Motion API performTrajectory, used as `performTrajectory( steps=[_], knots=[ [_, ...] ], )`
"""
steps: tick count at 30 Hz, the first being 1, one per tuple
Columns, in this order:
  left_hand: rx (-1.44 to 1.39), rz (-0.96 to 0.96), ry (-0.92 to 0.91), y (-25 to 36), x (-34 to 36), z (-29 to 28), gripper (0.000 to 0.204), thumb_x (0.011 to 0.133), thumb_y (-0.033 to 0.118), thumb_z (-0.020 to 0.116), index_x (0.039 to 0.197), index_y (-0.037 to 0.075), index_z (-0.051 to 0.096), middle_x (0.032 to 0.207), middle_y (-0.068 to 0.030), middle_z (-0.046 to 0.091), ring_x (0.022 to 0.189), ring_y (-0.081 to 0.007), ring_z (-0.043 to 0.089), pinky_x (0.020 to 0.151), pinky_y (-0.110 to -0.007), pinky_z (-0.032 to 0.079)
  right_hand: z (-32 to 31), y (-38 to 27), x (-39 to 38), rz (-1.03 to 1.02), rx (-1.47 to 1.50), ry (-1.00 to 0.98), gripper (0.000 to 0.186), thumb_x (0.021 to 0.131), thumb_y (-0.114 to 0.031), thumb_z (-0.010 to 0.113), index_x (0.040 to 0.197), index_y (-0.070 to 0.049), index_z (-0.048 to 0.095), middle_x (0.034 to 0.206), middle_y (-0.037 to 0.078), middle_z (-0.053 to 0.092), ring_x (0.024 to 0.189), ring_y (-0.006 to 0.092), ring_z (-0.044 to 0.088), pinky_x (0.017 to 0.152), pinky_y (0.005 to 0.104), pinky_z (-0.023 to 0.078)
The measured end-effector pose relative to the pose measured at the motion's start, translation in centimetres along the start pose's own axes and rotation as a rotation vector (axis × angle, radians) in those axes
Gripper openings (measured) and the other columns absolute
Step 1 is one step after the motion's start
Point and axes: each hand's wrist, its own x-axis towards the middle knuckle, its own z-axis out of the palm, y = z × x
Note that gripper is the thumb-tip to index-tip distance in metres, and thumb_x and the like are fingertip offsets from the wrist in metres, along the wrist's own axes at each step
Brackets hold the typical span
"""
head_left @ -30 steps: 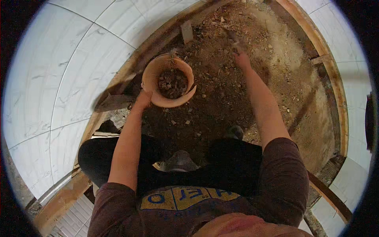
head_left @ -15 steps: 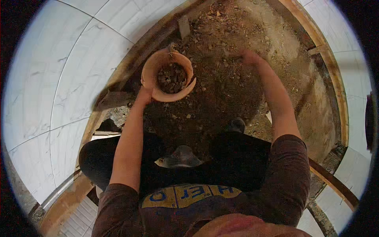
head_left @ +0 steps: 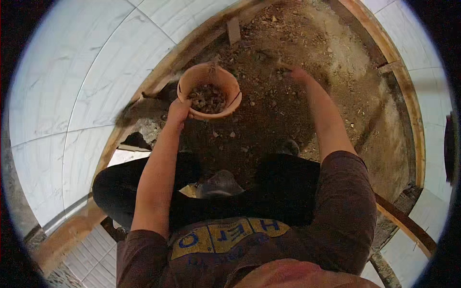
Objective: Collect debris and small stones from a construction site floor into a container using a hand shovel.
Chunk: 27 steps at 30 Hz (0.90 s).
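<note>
Head view looks down on a person crouched at a bed of brown soil (head_left: 307,101) framed by a wooden border (head_left: 158,81), with pale tiles (head_left: 77,81) beyond it. Left hand (head_left: 178,111) grips the near rim of a terracotta pot (head_left: 209,90), fingers closed on its edge, holding it upright just above the soil near the border. Inside the pot sits a small heap of dark, lumpy earth and stones. Right hand (head_left: 297,74) is to the right of the pot, well apart from it, low over the soil surface; it is blurred, and I cannot tell whether its fingers are spread or closed on anything. A short wooden block (head_left: 234,30) lies on the soil beyond the pot. Dark trousers and a shoe (head_left: 218,185) show on the near side of the pot.
</note>
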Motion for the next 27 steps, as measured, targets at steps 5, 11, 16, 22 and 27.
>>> performTrajectory(
  steps=[5, 11, 16, 22, 27],
  knots=[
    [0.172, 0.076, -0.022, -2.6, -2.5, -2.3, 0.017, 0.089, 0.014, 0.056, 0.086, -0.003, 0.055, 0.070, -0.0126, 0.058, 0.054, -0.0213, 0.059, 0.052, -0.039, 0.045, 0.2, 0.0, -8.7, -0.170, 0.269, -0.060, 0.052, 0.097, -0.033, 0.052, 0.146, -0.025, 0.037, 0.142, 0.013, 0.046, 0.124, 0.0322, 0.049, 0.102, 0.0486, 0.043],
    [0.094, -0.016, -0.108, -6.3, -1.2, -3.2, 0.024, 0.089, 0.019, 0.056, 0.081, -0.002, 0.062, 0.065, -0.0144, 0.060, 0.053, -0.0230, 0.060, 0.051, -0.041, 0.046, -1.3, -5.4, -15.6, -0.040, 0.344, -0.049, 0.043, 0.100, -0.034, 0.048, 0.140, -0.019, 0.048, 0.132, 0.016, 0.054, 0.109, 0.0306, 0.057, 0.089, 0.0479, 0.050],
    [0.249, 0.157, -0.101, -7.1, 0.1, -3.5, 0.026, 0.089, 0.022, 0.055, 0.082, -0.002, 0.063, 0.065, -0.0143, 0.062, 0.055, -0.0226, 0.061, 0.053, -0.040, 0.048, 5.0, -6.6, -10.9, 0.008, 0.268, -0.003, 0.038, 0.100, -0.030, 0.046, 0.130, -0.008, 0.055, 0.106, 0.017, 0.065, 0.082, 0.0279, 0.062, 0.072, 0.0451, 0.052],
    [0.396, 0.269, 0.001, -6.4, -0.2, -2.6, 0.023, 0.088, 0.021, 0.055, 0.085, 0.000, 0.063, 0.072, -0.0157, 0.064, 0.062, -0.0246, 0.064, 0.058, -0.042, 0.050, 13.9, -8.4, -12.0, -0.212, 0.082, 0.553, 0.038, 0.096, -0.025, 0.053, 0.129, -0.005, 0.056, 0.094, 0.014, 0.067, 0.077, 0.0253, 0.063, 0.067, 0.0420, 0.052],
    [0.436, 0.405, 0.049, -5.2, -0.3, -0.6, 0.028, 0.089, 0.025, 0.053, 0.092, 0.000, 0.063, 0.082, -0.0162, 0.065, 0.076, -0.0326, 0.063, 0.070, -0.046, 0.049, 12.5, -13.3, -20.9, 0.211, 1.148, 0.199, 0.042, 0.096, -0.027, 0.056, 0.130, -0.003, 0.055, 0.097, 0.011, 0.065, 0.081, 0.0220, 0.061, 0.070, 0.0386, 0.051]
  ],
)
